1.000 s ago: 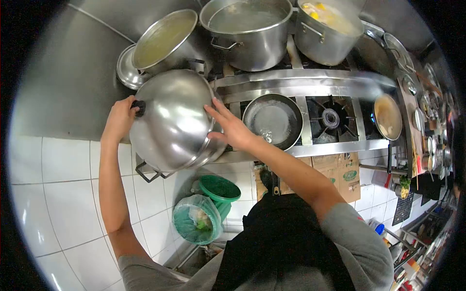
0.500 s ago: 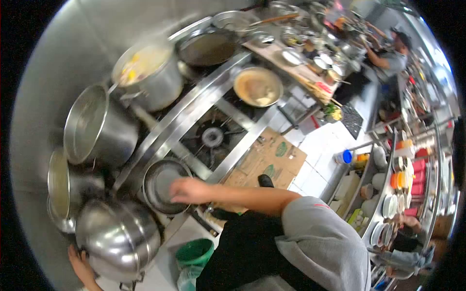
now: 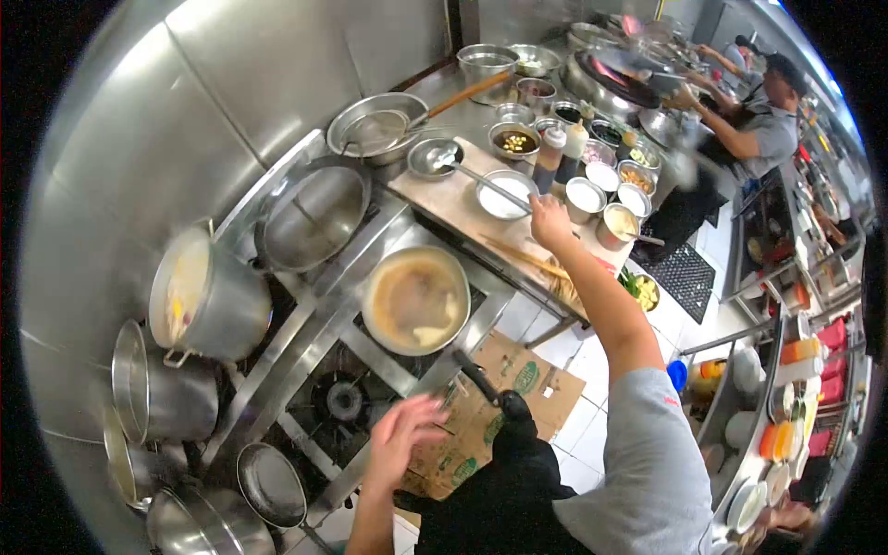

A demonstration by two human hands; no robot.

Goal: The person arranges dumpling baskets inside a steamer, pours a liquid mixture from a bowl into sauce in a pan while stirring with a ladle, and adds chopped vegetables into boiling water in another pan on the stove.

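My right hand (image 3: 549,222) is stretched over the prep board and grips the end of a long-handled metal ladle (image 3: 487,183). The head of the ladle rests at a small steel bowl (image 3: 427,168), and its handle crosses above a bowl of white contents (image 3: 504,205). My left hand (image 3: 407,433) is raised in front of the stove with its fingers apart, slightly blurred and holding nothing. Nearby stands a frying pan (image 3: 398,305) with brown liquid and a pale lump in it. Its black handle (image 3: 476,377) points towards me, apart from my left hand.
A bare burner (image 3: 345,400) and a small dark pan (image 3: 271,486) lie to the left. Large pots (image 3: 227,305) and a wok (image 3: 314,217) line the back. Sauce bottles (image 3: 548,157) and several seasoning bowls crowd the board. Another person (image 3: 763,120) works at the far right.
The view has swung right. My right hand has gone from above the small dark pan to the board and taken the ladle. My left hand has left the big steel bowl.
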